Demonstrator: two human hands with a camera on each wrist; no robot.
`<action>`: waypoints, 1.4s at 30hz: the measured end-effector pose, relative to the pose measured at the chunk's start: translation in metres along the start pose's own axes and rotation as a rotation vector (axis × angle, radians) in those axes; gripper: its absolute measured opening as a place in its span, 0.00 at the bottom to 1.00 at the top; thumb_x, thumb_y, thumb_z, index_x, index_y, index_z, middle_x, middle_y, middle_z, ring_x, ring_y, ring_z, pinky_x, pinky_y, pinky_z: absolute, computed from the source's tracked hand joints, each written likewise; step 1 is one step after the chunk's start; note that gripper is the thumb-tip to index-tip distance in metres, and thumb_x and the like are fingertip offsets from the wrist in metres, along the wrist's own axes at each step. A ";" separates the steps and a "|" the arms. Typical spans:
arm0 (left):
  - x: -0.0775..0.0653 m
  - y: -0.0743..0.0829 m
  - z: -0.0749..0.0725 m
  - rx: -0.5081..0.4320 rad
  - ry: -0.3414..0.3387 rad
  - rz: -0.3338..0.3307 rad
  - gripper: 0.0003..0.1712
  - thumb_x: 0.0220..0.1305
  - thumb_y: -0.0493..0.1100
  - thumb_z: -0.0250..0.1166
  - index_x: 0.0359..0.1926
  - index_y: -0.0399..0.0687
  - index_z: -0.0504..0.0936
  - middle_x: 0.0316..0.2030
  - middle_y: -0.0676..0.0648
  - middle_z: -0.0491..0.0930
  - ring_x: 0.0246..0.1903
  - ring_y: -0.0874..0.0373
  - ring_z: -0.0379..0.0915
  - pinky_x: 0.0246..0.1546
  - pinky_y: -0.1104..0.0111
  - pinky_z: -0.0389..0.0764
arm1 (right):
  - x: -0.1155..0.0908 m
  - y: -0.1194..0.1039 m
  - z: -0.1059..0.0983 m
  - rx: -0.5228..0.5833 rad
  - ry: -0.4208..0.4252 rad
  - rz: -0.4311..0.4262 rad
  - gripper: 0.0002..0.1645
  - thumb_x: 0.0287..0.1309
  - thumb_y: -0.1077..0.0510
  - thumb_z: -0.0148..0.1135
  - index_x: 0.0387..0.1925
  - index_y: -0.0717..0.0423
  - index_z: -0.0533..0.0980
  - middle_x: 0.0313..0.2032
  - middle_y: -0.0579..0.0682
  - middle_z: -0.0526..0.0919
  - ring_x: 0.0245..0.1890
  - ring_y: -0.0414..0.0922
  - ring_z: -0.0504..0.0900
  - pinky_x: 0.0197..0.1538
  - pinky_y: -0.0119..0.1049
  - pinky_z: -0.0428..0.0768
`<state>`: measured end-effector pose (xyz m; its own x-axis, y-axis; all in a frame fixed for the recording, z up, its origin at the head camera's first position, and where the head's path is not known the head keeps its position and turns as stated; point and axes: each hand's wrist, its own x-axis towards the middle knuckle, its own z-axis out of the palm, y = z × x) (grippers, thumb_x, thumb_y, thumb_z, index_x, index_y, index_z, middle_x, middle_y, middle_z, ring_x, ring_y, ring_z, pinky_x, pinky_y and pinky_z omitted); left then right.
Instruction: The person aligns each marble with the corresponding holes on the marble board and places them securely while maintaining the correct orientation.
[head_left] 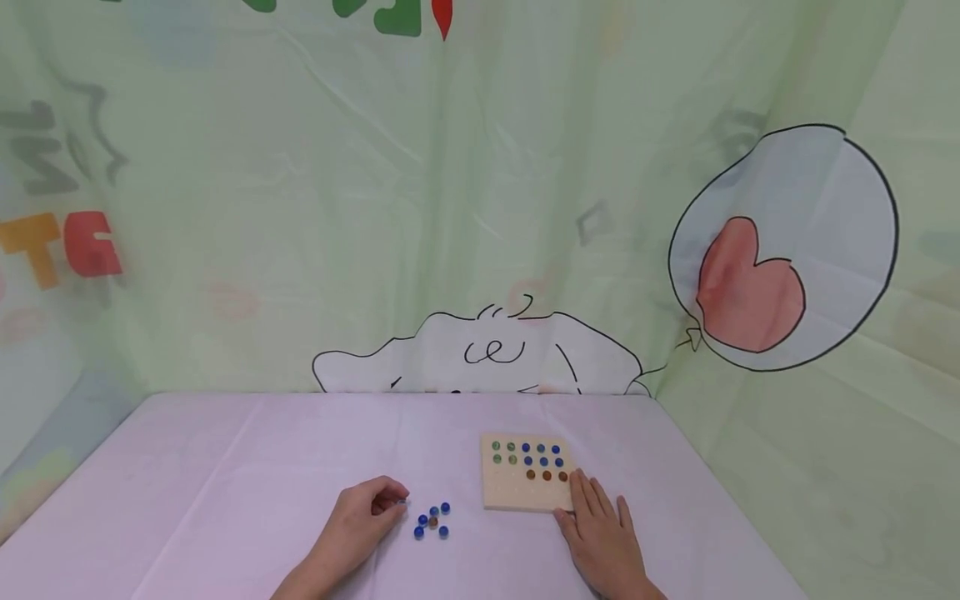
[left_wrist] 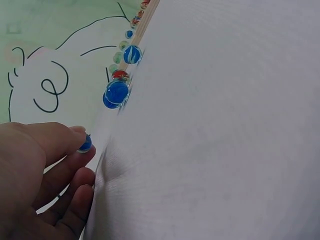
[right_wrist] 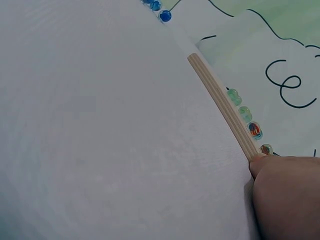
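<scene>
- Pale table under the board.
- Left hand pinches a blue marble, left of the board.
- Loose marbles lie between that hand and the board.
- Right hand, fingers straight, touches the board's right edge.

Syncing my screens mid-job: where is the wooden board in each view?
Head: wooden board low, just right of centre.
Left wrist: wooden board edge-on at the top, left of centre.
Right wrist: wooden board edge-on, slanting, right of centre.
Shared landmark: black looping squiggle.
</scene>
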<state>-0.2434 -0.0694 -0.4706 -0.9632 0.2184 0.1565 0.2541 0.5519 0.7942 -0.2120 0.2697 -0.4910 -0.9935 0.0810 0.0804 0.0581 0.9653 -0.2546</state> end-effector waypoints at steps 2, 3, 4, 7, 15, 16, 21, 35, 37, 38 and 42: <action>0.001 -0.001 0.001 0.006 0.001 0.000 0.06 0.62 0.38 0.66 0.41 0.50 0.84 0.32 0.57 0.80 0.31 0.66 0.72 0.31 0.76 0.76 | -0.001 0.000 0.000 -0.003 0.006 0.001 0.43 0.72 0.44 0.48 0.75 0.65 0.50 0.75 0.64 0.54 0.75 0.66 0.50 0.71 0.70 0.40; 0.001 0.000 0.001 0.004 0.001 -0.003 0.06 0.62 0.38 0.66 0.41 0.50 0.84 0.31 0.57 0.80 0.31 0.65 0.72 0.31 0.76 0.76 | -0.001 0.000 0.000 -0.004 0.009 0.000 0.43 0.72 0.44 0.48 0.75 0.66 0.50 0.75 0.64 0.54 0.75 0.66 0.50 0.71 0.70 0.40; 0.001 0.000 0.001 0.002 0.002 -0.007 0.06 0.62 0.37 0.66 0.41 0.50 0.84 0.31 0.57 0.80 0.31 0.65 0.72 0.31 0.76 0.76 | -0.001 0.000 0.000 -0.006 0.011 -0.002 0.43 0.72 0.44 0.48 0.75 0.66 0.50 0.75 0.64 0.54 0.75 0.66 0.51 0.71 0.70 0.40; 0.001 0.002 0.002 -0.006 0.004 -0.018 0.07 0.62 0.37 0.65 0.41 0.50 0.84 0.32 0.56 0.81 0.32 0.63 0.72 0.31 0.76 0.76 | -0.002 0.001 -0.001 -0.005 0.010 0.000 0.43 0.72 0.44 0.48 0.75 0.66 0.50 0.75 0.64 0.54 0.75 0.66 0.50 0.71 0.70 0.40; 0.003 0.004 0.003 -0.013 0.008 -0.034 0.07 0.62 0.38 0.65 0.42 0.50 0.84 0.33 0.56 0.81 0.33 0.62 0.73 0.32 0.76 0.76 | -0.002 0.002 0.001 0.008 0.006 -0.006 0.43 0.72 0.43 0.46 0.75 0.65 0.50 0.75 0.64 0.54 0.75 0.65 0.50 0.71 0.70 0.40; 0.004 0.005 0.003 -0.012 0.009 -0.033 0.07 0.63 0.38 0.65 0.42 0.50 0.84 0.33 0.57 0.81 0.33 0.62 0.73 0.32 0.76 0.76 | -0.002 0.002 0.001 0.006 0.008 -0.008 0.43 0.73 0.43 0.46 0.75 0.65 0.50 0.75 0.64 0.54 0.75 0.66 0.50 0.71 0.70 0.40; 0.010 0.011 0.005 -0.025 0.014 -0.005 0.08 0.63 0.38 0.65 0.43 0.49 0.84 0.35 0.56 0.82 0.34 0.62 0.73 0.34 0.75 0.77 | -0.001 0.001 0.002 0.014 0.011 -0.012 0.42 0.73 0.44 0.45 0.75 0.65 0.49 0.76 0.63 0.53 0.75 0.65 0.49 0.71 0.70 0.39; 0.027 0.027 0.017 -0.093 -0.006 0.060 0.10 0.62 0.36 0.66 0.45 0.44 0.83 0.38 0.51 0.83 0.37 0.61 0.76 0.39 0.74 0.81 | -0.001 -0.002 -0.001 0.012 -0.009 0.018 0.43 0.73 0.43 0.45 0.76 0.65 0.48 0.76 0.63 0.52 0.76 0.65 0.48 0.72 0.69 0.37; 0.030 0.031 0.020 -0.097 -0.006 0.069 0.10 0.62 0.36 0.67 0.45 0.43 0.83 0.38 0.51 0.83 0.37 0.62 0.76 0.39 0.74 0.81 | -0.001 -0.001 0.000 0.010 -0.004 0.016 0.43 0.73 0.43 0.45 0.76 0.64 0.48 0.76 0.63 0.52 0.76 0.65 0.48 0.72 0.70 0.37; 0.031 0.032 0.021 -0.097 -0.006 0.073 0.11 0.62 0.36 0.67 0.46 0.43 0.82 0.37 0.52 0.83 0.37 0.62 0.76 0.39 0.74 0.81 | -0.001 -0.001 0.000 0.009 -0.003 0.015 0.43 0.73 0.43 0.45 0.76 0.64 0.48 0.76 0.63 0.52 0.76 0.65 0.48 0.72 0.70 0.38; 0.036 0.039 0.028 -0.114 -0.013 0.093 0.11 0.62 0.36 0.67 0.46 0.43 0.82 0.38 0.52 0.83 0.36 0.63 0.76 0.40 0.75 0.81 | -0.002 0.000 -0.001 0.012 0.005 0.012 0.42 0.73 0.43 0.46 0.76 0.64 0.49 0.76 0.63 0.53 0.76 0.65 0.49 0.72 0.69 0.38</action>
<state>-0.2656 -0.0172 -0.4503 -0.9345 0.2752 0.2257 0.3302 0.4338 0.8383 -0.2098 0.2694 -0.4903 -0.9922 0.0936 0.0824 0.0685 0.9613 -0.2670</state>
